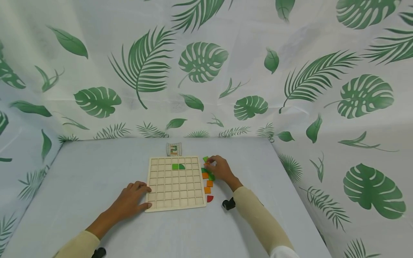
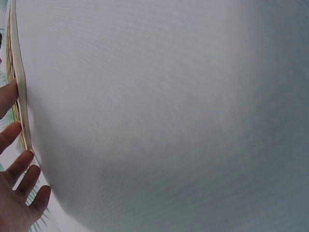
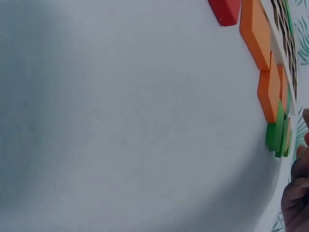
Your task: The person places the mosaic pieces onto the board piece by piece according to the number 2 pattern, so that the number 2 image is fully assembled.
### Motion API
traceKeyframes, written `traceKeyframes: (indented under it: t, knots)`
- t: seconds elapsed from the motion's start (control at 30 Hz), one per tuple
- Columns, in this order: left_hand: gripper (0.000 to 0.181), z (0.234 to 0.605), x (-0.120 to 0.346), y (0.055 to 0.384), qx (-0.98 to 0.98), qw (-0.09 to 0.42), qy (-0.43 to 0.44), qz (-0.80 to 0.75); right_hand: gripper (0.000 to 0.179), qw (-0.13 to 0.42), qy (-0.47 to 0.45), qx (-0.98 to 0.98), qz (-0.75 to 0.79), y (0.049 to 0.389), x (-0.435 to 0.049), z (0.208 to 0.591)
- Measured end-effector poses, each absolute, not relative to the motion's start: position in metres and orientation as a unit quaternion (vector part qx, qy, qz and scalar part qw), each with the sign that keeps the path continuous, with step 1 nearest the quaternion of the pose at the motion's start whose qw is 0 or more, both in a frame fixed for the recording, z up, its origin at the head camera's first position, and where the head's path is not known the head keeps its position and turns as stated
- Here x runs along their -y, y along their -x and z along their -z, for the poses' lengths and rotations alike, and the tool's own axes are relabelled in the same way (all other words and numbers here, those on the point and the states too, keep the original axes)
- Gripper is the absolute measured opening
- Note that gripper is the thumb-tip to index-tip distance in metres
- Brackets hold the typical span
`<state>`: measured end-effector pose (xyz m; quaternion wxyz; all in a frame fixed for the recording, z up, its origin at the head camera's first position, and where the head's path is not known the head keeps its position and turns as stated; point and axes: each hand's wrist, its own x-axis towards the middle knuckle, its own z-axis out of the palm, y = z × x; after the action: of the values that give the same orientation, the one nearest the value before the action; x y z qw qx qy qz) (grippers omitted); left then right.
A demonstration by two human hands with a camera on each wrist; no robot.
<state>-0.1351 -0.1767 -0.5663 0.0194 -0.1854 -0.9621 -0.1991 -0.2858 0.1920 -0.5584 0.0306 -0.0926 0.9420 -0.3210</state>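
A pale wooden grid board [image 1: 175, 190] lies on the table. My left hand [image 1: 129, 197] rests on its left edge, thumb near the lower corner and fingers loosely extended; the left wrist view shows fingertips [image 2: 24, 159] along that edge. On the board, a light green square tile [image 1: 175, 166] sits in a cell beside a dark green quarter-round tile [image 1: 181, 166]. Past the right edge, my right hand [image 1: 222, 168] pinches an orange tile [image 1: 207, 163] between thumb and fingers, above the loose pieces. In the right wrist view only curled fingers [image 3: 294, 193] show at the edge.
Loose tiles line the board's right side: several orange squares [image 1: 207, 190], green pieces [image 1: 211, 177] and a red quarter-round [image 1: 210, 198]. A small pattern card [image 1: 174, 149] stands behind the board. Leaf-printed cloth [image 1: 203, 64] hangs around the table.
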Motion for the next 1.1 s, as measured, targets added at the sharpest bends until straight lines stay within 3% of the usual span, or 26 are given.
traceKeyframes:
  t: [0.77, 1.1]
  knots:
    - [0.046, 0.5664, 0.1765, 0.1348, 0.963, 0.014, 0.183, 0.197, 0.036, 0.054, 0.018, -0.951, 0.304, 0.2839, -0.19, 0.5644]
    - [0.047, 0.5665, 0.1766, 0.1346, 0.963, 0.015, 0.184, 0.198, 0.029, 0.056, 0.036, -0.948, 0.312, 0.2853, -0.1882, 0.5642]
